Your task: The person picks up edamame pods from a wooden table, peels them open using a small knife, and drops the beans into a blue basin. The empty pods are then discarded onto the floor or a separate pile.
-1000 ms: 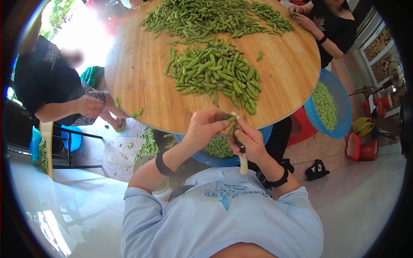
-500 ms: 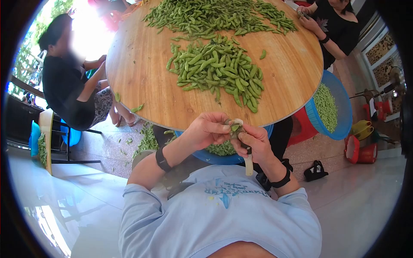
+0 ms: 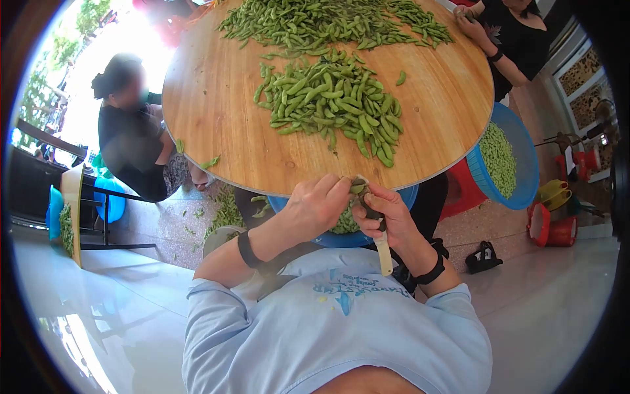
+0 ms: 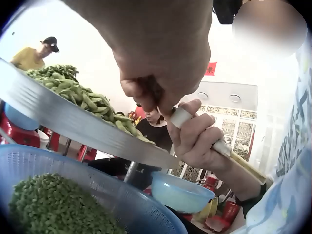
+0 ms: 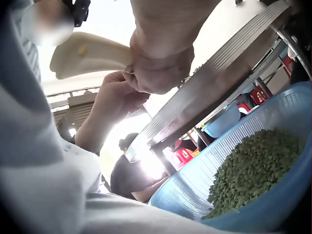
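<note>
In the head view my left hand and right hand meet just off the table's near edge. A small dark-green soybean pod shows between the fingertips, with my left fingers curled at it. My right hand grips a tool whose flat cream handle sticks out below the fist; its working end is hidden. A white band shows by the right fingertips in the left wrist view. Under the hands stands a blue basket of shelled green beans. Soybean pods lie heaped on the round wooden table.
Farther back lies a larger pod heap. A second blue basket of shelled beans stands at the right, beside a red stool. One person is bent low at the left; another works at the right. Pods litter the floor.
My left hand has turned so its back faces up, over the pod. The tool's handle has swung slightly right. The person at the left has moved closer to the table.
</note>
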